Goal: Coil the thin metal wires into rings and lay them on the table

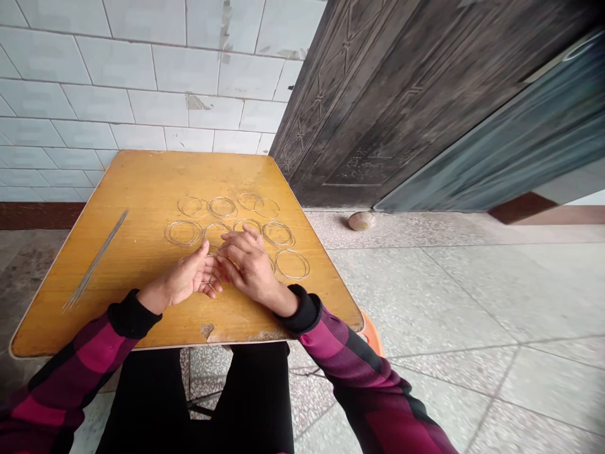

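Observation:
My left hand (186,279) and my right hand (248,265) meet near the middle of a yellow wooden tabletop (155,189), their fingertips close together. Thin wire passes between the fingers, but I cannot tell whether either hand holds it. Several loops of thin silvery wire lie flat around them, including a large ring (183,233) left of my left hand and another ring (292,265) right of my right hand. Some rings overlap. Farther left lies a bundle of straight thin metal rods (94,261), apart from both hands.
The table's front edge is chipped and stands over my dark-clothed legs. A white tiled wall (142,82) rises behind it, a dark panelled door (378,107) stands to the right, and a small round object (362,221) sits on the speckled floor.

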{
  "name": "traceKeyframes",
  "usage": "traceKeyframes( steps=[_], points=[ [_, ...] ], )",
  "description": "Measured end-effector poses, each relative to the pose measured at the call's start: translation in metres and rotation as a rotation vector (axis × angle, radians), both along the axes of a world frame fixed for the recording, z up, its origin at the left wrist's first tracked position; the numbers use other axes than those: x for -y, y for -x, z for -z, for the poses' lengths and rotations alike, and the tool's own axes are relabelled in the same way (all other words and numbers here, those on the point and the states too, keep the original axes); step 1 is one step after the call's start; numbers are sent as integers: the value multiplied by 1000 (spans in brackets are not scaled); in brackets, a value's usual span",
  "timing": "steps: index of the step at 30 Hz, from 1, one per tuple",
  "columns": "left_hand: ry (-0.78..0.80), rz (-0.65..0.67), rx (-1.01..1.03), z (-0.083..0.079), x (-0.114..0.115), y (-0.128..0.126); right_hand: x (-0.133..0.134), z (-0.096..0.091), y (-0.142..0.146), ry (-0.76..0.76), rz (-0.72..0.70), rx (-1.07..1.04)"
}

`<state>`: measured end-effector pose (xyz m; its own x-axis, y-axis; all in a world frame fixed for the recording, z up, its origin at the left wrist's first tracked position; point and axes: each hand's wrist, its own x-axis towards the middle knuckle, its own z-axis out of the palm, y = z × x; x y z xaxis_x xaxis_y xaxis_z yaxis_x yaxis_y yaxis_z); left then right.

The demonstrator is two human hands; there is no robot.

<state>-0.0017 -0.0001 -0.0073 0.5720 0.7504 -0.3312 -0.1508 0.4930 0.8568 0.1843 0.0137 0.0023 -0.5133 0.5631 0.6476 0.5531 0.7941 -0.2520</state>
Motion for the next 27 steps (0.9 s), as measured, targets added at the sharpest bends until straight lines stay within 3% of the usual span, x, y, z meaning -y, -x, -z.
traceKeyframes(
  steps=[12, 22, 27],
  points=[
    [68, 29, -4, -1, -3, 3, 2, 4, 2, -176, 5, 115],
    [79, 46, -23, -1, -4, 4, 3, 5, 4, -204, 30, 184],
    [98, 10, 35, -1, -4, 4, -1, 5, 2, -128, 74, 158]
  ],
)
